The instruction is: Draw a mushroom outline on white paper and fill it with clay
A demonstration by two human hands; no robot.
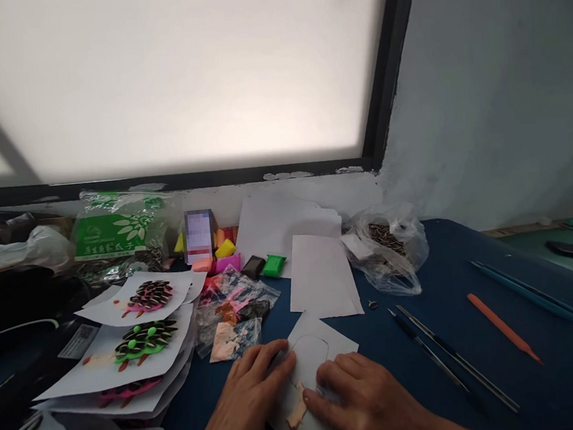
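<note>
A white sheet of paper point(314, 336) with a curved pencil outline lies in front of me. On it sits a flattened piece of beige modelling clay point(297, 408) with an uneven edge. My left hand point(255, 398) rests along the sheet's left side, fingers stretched out and open. From the right, my right hand point(370, 395) presses its thumb tip against the clay's edge, its other fingers curled on the paper. What lies under those curled fingers is hidden. Just beyond my left hand, an opened clear packet of beige clay point(232, 340) lies on the blue table.
Left, stacked sheets carry seed-and-clay hedgehogs point(150, 297). Behind are clay packs point(273, 265), a phone point(199, 236), a green seed bag point(112, 233) and blank paper point(322, 275). Right, a bag of seeds point(392, 242), metal tools point(454, 354), blue tweezers point(528, 291) and an orange tool point(501, 326).
</note>
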